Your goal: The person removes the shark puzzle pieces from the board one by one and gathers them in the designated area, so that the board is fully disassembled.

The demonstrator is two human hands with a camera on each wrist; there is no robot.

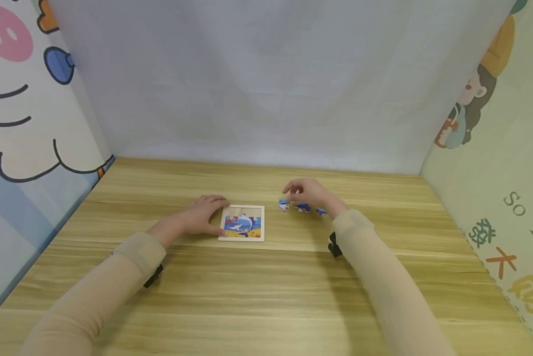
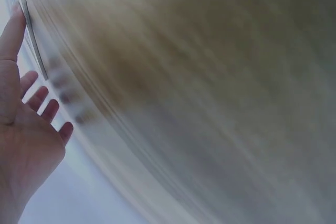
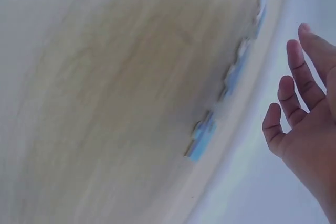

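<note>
A small square puzzle in a white frame [image 1: 264, 225] lies flat on the table. Its lower part shows a dolphin picture [image 1: 244, 225], while the upper strip is bare tan backing. My left hand [image 1: 199, 216] rests at the frame's left side, thumb on the lower left corner and fingers by the upper one. To the right of the frame, three blue-and-white puzzle pieces lie in a row: a left piece [image 1: 284, 205], a middle piece [image 1: 302, 207] and a right piece [image 1: 321, 211]. Above them hovers my right hand [image 3: 310, 98], fingers loosely bent and parted, holding nothing.
The wood-grain table [image 1: 248, 296] runs back to a pale cloth wall [image 1: 266, 89]. Printed cloth panels stand along the left [image 1: 35, 123] and right [image 1: 484, 173] sides. A dark strap piece [image 1: 334, 245] shows under the right sleeve.
</note>
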